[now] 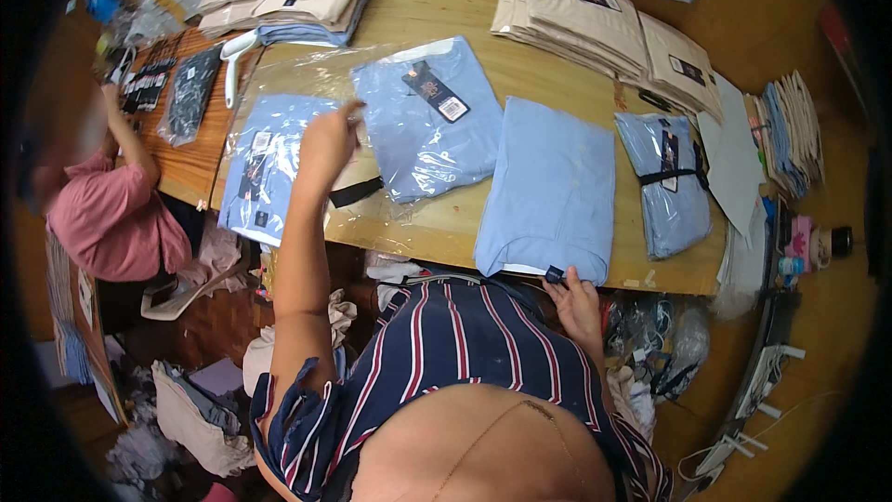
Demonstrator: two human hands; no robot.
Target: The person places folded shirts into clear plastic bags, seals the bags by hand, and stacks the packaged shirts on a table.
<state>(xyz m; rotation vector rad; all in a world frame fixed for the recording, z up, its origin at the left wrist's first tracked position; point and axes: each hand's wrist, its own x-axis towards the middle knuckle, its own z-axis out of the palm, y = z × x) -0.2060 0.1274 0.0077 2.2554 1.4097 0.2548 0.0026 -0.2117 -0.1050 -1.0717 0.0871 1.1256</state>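
Fingers [348, 116] of the left hand [325, 144] pinch the clear plastic bag [307, 74] (holding its mouth up) over a bagged blue shirt [265, 167]; the right hand [576, 302], loosely curled, grips the near edge of an unbagged blue shirt [548, 191] at the table [418, 9] front.

Person wears a navy top with red and white vertical stripes, short ruffled sleeve at the left shoulder, same stripes. Both forearms bare, no watch or rings visible on left hand [327, 141] or right hand [578, 302]. Thin chain necklace at neck.
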